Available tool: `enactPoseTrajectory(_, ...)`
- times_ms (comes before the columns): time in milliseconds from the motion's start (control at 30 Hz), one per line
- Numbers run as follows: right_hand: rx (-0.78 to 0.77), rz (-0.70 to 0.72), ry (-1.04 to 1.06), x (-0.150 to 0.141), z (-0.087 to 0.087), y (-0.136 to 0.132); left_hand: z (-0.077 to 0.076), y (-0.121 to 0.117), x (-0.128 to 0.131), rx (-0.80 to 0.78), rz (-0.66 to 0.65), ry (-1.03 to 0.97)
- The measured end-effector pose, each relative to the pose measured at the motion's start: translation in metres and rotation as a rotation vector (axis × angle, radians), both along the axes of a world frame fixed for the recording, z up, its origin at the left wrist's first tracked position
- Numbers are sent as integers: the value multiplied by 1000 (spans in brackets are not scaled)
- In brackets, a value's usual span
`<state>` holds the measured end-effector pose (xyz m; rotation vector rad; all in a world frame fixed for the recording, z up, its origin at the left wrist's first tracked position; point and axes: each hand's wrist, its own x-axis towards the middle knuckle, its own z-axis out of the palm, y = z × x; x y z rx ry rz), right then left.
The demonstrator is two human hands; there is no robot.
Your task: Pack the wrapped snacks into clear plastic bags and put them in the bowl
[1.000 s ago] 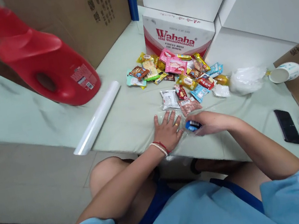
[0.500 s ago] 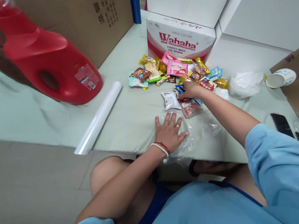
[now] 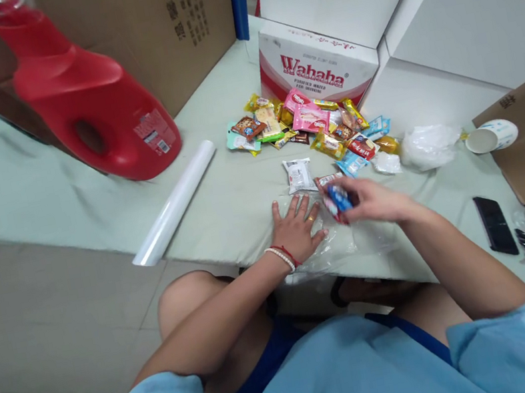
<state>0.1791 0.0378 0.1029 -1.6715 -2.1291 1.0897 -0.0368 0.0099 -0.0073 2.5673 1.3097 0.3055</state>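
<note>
My left hand (image 3: 297,229) lies flat with fingers spread on a clear plastic bag (image 3: 352,243) at the table's near edge. My right hand (image 3: 365,198) is closed on small snack packets (image 3: 336,199), one blue and one red, held just above the bag, right of the left hand. A white snack packet (image 3: 298,174) lies just beyond my hands. A pile of colourful snack packets (image 3: 315,123) sits farther back on the pale green table (image 3: 223,203).
A big red jug (image 3: 90,112) stands at the left. A white roll (image 3: 175,202) lies near the table edge. A Wahaha box (image 3: 316,68), white boxes, a crumpled white bag (image 3: 429,145), a paper cup (image 3: 490,136) and a black phone (image 3: 495,225) lie around.
My right hand reached out to the snack pile, then came back toward the bag with a red packet added to the blue one. My left hand stayed flat on the bag.
</note>
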Motion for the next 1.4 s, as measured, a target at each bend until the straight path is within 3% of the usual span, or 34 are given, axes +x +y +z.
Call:
enactPoseTrajectory(67, -174, 43, -71, 11, -9, -42, 0, 1, -1, -5, 7, 4)
enactPoseTrajectory(200, -302, -129, -157, 54, -34, -108, 0, 2, -4, -11, 8, -7)
enactPoseTrajectory(267, -332, -191, -105, 77, -37, -128, 0, 1, -5, -11, 15, -15)
enactPoseTrajectory(333, -286, -224, -82, 90, -29, -135, -1, 1, -4, -14, 29, -13)
enactPoseTrajectory(433, -85, -175, -78, 84, -7, -124, 1, 1, 0, -35, 59, -9)
enactPoseTrajectory(533, 92, -24, -163, 47, 6, -95, 5, 3, 3, -90, 91, -22)
enactPoseTrajectory(667, 96, 152, -410, -10, -7, -63, 9, 10, 0, -156, 113, -50)
enactPoseTrajectory(767, 55, 210, -479, -30, -24, -56, 10, 11, -4, -147, 112, -45)
enactPoseTrajectory(933, 81, 129, -455, -29, -32, -65, 8, 7, -7, -82, 93, -44)
enactPoseTrajectory(1233, 104, 103, -516, -26, -40, -65, 6, 6, -23, 14, 142, -29)
enactPoseTrajectory(1400, 220, 24, -392, -11, -30, -82, 7, 7, -33, 176, 170, -134)
